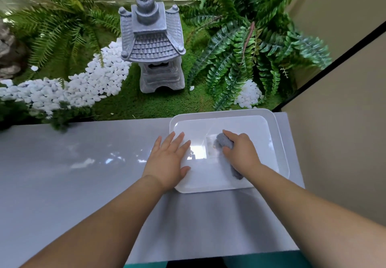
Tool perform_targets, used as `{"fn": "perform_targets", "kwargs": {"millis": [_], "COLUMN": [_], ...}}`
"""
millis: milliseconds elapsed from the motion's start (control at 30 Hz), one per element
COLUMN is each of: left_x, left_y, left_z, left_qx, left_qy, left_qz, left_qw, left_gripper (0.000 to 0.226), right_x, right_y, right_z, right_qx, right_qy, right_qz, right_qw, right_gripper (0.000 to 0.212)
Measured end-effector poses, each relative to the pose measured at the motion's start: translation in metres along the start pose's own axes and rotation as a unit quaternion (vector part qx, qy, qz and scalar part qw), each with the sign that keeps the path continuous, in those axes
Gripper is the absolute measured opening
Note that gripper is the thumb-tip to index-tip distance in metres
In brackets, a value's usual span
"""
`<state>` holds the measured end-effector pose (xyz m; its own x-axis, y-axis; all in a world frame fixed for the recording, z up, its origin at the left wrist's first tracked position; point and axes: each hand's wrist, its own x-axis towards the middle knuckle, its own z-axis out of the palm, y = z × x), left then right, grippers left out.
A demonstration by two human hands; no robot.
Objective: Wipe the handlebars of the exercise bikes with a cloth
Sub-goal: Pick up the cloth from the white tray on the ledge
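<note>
1. Cloth (224, 142) — grey, bunched up inside white tub (279, 142) on the grey ledge (83, 173).
2. My right hand (240, 152) grips it.
3. My left hand (167, 159) — fingers straight, flat on tub's left rim.

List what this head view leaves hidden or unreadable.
- Exercise bikes: none in the head view.
- Grey cloth: its middle is covered by the right hand gripping it.
- White tub: glare hides whether it holds water.
- Left hand: palm contact with the tub rim is hidden underneath.
</note>
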<state>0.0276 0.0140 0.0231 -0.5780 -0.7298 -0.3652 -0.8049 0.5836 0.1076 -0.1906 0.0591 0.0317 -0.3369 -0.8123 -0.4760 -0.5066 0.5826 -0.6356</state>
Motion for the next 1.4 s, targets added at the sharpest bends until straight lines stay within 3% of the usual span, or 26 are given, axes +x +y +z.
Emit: {"fn": "perform_targets", "kwargs": {"millis": [367, 600, 767, 1133, 1400], "left_x": [-0.109, -0.184, -0.236, -0.353, -0.434], "left_y": [-0.010, -0.013, -0.002, 0.095, 0.165], "left_z": [-0.075, -0.086, -0.082, -0.050, -0.024], "left_qx": [-0.010, 0.015, 0.025, -0.008, -0.040], "left_qy": [-0.014, -0.007, 0.006, 0.032, 0.013], "left_qz": [-0.054, -0.083, -0.138, -0.326, -0.405], "left_qw": [0.998, 0.996, 0.990, 0.945, 0.913], "left_gripper": [0.067, 0.068, 0.067, 0.068, 0.067], "right_x": [-0.108, -0.159, -0.180, -0.241, -0.310], "right_y": [-0.050, -0.090, -0.100, -0.093, -0.073], "right_z": [-0.037, -0.039, -0.042, -0.043, -0.031], "right_qx": [0.022, -0.012, -0.063, -0.121, -0.135], "right_qy": [-0.009, -0.004, -0.045, -0.171, -0.247], "right_qz": [-0.022, -0.137, -0.207, -0.284, -0.351], "right_qw": [0.999, 0.991, 0.975, 0.936, 0.893], "right_gripper": [0.048, 0.047, 0.046, 0.041, 0.041]}}
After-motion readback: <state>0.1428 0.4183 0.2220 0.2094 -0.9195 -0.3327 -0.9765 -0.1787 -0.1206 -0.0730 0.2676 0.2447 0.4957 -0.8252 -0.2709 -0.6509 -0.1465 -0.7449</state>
